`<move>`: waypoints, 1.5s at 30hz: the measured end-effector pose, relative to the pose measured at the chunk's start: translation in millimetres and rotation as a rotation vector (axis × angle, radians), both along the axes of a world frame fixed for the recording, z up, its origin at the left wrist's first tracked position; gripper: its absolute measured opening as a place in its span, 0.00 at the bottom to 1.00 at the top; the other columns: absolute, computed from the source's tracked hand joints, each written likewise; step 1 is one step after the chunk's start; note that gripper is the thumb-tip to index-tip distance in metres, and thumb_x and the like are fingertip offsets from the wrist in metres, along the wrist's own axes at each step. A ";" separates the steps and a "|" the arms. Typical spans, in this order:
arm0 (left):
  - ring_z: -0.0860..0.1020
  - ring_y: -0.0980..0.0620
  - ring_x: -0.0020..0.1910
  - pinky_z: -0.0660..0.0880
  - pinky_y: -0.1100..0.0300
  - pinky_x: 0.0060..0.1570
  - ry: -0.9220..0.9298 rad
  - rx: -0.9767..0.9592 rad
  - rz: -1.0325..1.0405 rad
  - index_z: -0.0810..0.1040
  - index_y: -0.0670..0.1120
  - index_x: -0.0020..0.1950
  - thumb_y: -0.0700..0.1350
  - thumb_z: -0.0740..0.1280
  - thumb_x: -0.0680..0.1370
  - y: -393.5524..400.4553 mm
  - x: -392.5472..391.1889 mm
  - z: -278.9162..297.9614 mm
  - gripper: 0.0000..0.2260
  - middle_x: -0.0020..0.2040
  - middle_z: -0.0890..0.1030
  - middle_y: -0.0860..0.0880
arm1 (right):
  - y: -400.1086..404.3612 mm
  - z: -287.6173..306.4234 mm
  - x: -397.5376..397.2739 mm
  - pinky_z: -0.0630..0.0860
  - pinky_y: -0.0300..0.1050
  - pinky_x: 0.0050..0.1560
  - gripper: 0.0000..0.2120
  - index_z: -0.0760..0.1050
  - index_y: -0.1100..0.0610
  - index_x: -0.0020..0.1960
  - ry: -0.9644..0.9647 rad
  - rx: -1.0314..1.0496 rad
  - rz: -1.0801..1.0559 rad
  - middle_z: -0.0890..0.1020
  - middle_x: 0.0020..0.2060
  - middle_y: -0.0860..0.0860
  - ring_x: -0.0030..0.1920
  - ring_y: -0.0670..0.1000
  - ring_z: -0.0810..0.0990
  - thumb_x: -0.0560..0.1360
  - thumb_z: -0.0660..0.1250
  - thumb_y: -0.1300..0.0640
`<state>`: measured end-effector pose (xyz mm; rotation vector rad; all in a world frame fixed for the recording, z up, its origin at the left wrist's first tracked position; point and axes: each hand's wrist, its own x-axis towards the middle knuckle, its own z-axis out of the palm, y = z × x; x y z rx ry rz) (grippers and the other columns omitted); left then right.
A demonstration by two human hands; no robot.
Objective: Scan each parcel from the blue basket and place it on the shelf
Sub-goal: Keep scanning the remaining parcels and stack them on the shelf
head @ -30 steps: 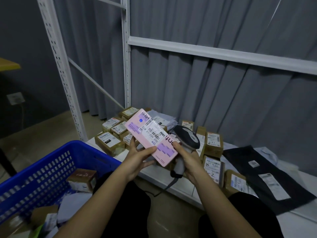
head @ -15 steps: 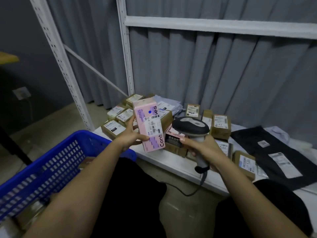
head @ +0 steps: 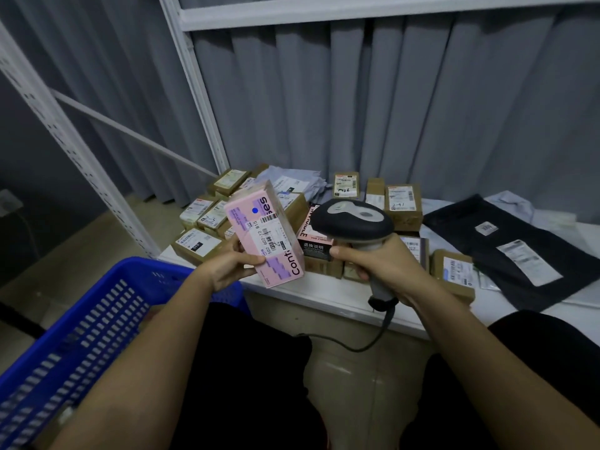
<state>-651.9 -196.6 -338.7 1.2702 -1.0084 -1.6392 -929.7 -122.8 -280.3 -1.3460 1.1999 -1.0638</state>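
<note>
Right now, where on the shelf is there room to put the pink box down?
The bare white front strip of the shelf, between the brown boxes and the edge, is free. So is the patch right of the black bag. The left back corner is crowded with stacked boxes.

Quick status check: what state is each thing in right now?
Pink box: held up by left hand, label facing the camera.
Scanner: gripped in right hand, beside the box.
Blue basket: at left, contents mostly hidden.
Shelf: holds many parcels.
</note>
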 end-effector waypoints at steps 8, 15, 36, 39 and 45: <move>0.78 0.44 0.60 0.79 0.47 0.53 0.003 0.013 -0.003 0.72 0.47 0.59 0.26 0.65 0.71 -5.4 1.1 -4.6 0.22 0.59 0.81 0.43 | -6.2 -1.4 -7.7 0.67 0.41 0.26 0.11 0.80 0.63 0.47 0.017 0.025 0.019 0.75 0.33 0.64 0.25 0.49 0.68 0.69 0.76 0.59; 0.79 0.45 0.59 0.77 0.44 0.57 -0.057 0.018 -0.033 0.72 0.49 0.60 0.28 0.68 0.70 -3.3 -15.2 -0.4 0.24 0.59 0.81 0.45 | -11.5 -8.9 -23.7 0.71 0.42 0.29 0.06 0.78 0.56 0.37 -0.013 0.008 0.008 0.75 0.25 0.53 0.25 0.48 0.70 0.71 0.74 0.59; 0.81 0.49 0.55 0.78 0.49 0.53 -0.239 -0.033 -0.373 0.70 0.56 0.68 0.53 0.66 0.77 -93.0 -311.6 -24.0 0.19 0.57 0.83 0.50 | -48.8 -74.2 -256.6 0.71 0.43 0.30 0.11 0.73 0.59 0.37 -0.249 0.263 -0.655 0.73 0.27 0.55 0.26 0.51 0.71 0.73 0.72 0.57; 0.84 0.52 0.47 0.79 0.53 0.47 -0.356 -0.159 -0.329 0.70 0.55 0.68 0.50 0.65 0.78 -117.7 -332.7 -23.1 0.18 0.55 0.83 0.49 | -61.3 -82.3 -265.2 0.71 0.43 0.29 0.11 0.73 0.59 0.37 -0.314 0.307 -0.714 0.74 0.25 0.53 0.25 0.51 0.71 0.73 0.72 0.57; 0.83 0.52 0.40 0.79 0.57 0.44 -0.681 -0.251 -0.490 0.69 0.53 0.69 0.49 0.63 0.79 -180.3 -362.6 -10.5 0.18 0.43 0.84 0.50 | -87.7 -85.3 -277.4 0.71 0.44 0.30 0.11 0.74 0.60 0.37 -0.384 0.325 -0.712 0.75 0.25 0.54 0.25 0.50 0.72 0.73 0.71 0.57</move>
